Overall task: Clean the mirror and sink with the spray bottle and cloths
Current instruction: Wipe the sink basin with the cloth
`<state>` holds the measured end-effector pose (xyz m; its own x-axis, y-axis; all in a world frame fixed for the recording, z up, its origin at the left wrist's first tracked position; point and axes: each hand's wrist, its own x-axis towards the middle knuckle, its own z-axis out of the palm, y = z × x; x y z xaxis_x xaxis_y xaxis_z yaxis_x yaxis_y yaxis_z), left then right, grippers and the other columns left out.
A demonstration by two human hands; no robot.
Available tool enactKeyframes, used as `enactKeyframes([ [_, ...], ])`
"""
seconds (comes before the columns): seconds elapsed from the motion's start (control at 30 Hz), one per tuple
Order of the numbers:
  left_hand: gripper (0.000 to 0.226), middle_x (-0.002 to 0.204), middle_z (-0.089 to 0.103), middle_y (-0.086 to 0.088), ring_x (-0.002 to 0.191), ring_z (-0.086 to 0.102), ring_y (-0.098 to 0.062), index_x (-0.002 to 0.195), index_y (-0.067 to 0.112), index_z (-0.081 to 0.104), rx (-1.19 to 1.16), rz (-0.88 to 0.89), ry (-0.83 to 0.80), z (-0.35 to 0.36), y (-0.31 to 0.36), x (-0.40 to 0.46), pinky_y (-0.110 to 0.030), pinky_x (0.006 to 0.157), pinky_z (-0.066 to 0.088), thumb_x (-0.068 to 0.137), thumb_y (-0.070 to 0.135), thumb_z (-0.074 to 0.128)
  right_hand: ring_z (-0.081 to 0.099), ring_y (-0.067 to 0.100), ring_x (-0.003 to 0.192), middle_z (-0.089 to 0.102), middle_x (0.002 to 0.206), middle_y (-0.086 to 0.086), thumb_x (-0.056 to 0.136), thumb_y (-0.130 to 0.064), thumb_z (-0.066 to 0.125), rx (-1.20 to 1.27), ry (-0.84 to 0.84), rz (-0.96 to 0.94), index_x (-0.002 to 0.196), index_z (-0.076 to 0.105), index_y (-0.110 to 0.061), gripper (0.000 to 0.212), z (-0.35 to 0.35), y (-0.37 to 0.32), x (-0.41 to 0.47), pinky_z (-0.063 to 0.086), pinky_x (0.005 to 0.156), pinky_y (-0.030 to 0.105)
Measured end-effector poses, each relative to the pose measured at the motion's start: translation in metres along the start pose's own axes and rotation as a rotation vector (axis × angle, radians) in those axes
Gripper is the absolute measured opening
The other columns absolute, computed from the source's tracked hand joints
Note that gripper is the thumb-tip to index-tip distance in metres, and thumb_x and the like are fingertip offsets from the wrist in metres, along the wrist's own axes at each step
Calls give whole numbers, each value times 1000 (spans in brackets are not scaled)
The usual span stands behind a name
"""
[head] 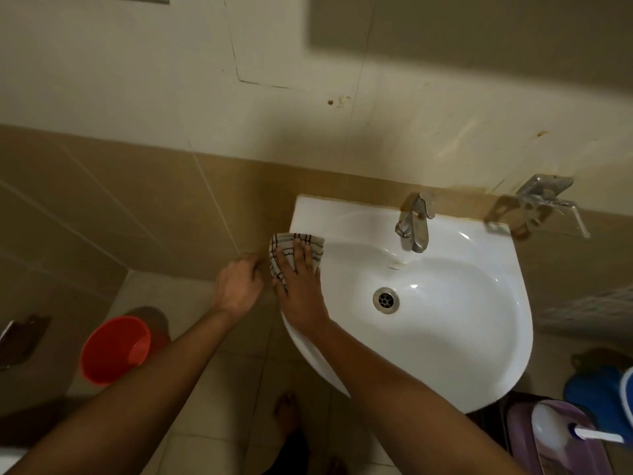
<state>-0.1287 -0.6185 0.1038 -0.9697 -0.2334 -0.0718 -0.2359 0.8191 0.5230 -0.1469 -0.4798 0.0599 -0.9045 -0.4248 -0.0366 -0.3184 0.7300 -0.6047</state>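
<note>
Head view: right hand fingers spread flat on cloth.

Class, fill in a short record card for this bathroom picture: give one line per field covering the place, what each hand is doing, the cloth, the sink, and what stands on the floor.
Place: tiled bathroom, seen from above
Right hand: flat on the checked cloth, pressing it onto the sink's left rim
Left hand: beside the sink's left edge, at the cloth's edge; grip unclear
Checked cloth: pale with dark lines, draped over the rim
Sink: white, metal tap at the back, drain open
Floor: red bucket to the left; white bottle at lower right
</note>
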Motion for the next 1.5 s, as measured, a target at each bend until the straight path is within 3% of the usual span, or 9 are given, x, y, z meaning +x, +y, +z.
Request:
enactKeyframes([
  [0.2, 36, 116, 69, -14, 101, 65, -36, 123, 13, 62, -44, -25, 48, 9, 24, -38, -40, 85, 50, 93, 5, 43, 3, 30, 152, -4, 166, 12, 100, -23, 46, -34, -153, -2, 158, 9, -27, 68, -10, -8, -78, 33, 114, 52],
  [0.37, 35, 117, 63, -14, 102, 62, -36, 121, 10, 61, -36, 23, 5, 25, 35, -75, -41, 83, 52, 91, 3, 44, 52, 41, 128, 41, 151, 23, 91, -21, 59, -345, -133, -51, 152, 29, -23, 68, -19, 5, -143, 56, 81, 51],
  [0.5, 44, 144, 48, -17, 130, 46, -37, 135, 6, 52, 87, 123, -28, 37, 39, -99, -46, 104, 44, 92, 6, 47, 66, 34, 107, 62, 128, 18, 78, -27, 74, -470, -109, -118, 145, 36, -19, 78, -43, 28, -188, 57, 76, 47],
  [0.63, 45, 153, 37, -16, 139, 37, -34, 141, 4, 47, 167, 144, -77, 41, 45, -109, -46, 110, 36, 96, 12, 45, 67, 28, 100, 68, 115, 8, 77, -42, 74, -569, -68, -78, 141, 43, -20, 75, -62, 57, -218, 51, 91, 54],
  [0.77, 47, 156, 34, -10, 143, 32, -29, 144, 7, 43, 222, 149, -107, 36, 45, -110, -44, 112, 34, 98, 18, 42, 58, 30, 118, 59, 130, 8, 86, -48, 63, -526, -103, -74, 148, 28, -23, 75, -84, 80, -241, 44, 101, 50],
  [0.87, 48, 156, 33, -8, 143, 33, -27, 144, 8, 43, 247, 147, -134, 33, 44, -108, -44, 111, 35, 98, 20, 42, 20, 31, 148, 20, 162, 11, 96, -47, 43, -465, -289, -60, 157, -1, -28, 77, -109, 83, -250, 14, 121, 50],
  [1.0, 49, 158, 31, -9, 143, 31, -28, 145, 7, 41, 252, 127, -160, 34, 47, -106, -47, 111, 37, 98, 19, 42, -9, 22, 153, -14, 165, 6, 96, -31, 46, -477, -536, -91, 153, -22, -25, 89, -130, 82, -234, -6, 123, 44],
  [1.33, 43, 152, 36, -20, 138, 36, -36, 139, -2, 45, 228, 238, -174, 28, 40, -102, -45, 112, 32, 99, 14, 45, 37, 34, 136, 25, 158, 17, 94, -49, 43, -497, -398, -185, 157, 3, -13, 84, -93, 46, -189, 34, 109, 44],
  [1.5, 45, 153, 36, -17, 140, 34, -31, 141, 0, 44, 236, 280, -179, 24, 36, -100, -43, 112, 31, 100, 18, 44, 22, 36, 147, 13, 163, 19, 95, -58, 42, -319, -317, -27, 157, 5, -6, 89, -54, 15, -162, 24, 118, 52],
])
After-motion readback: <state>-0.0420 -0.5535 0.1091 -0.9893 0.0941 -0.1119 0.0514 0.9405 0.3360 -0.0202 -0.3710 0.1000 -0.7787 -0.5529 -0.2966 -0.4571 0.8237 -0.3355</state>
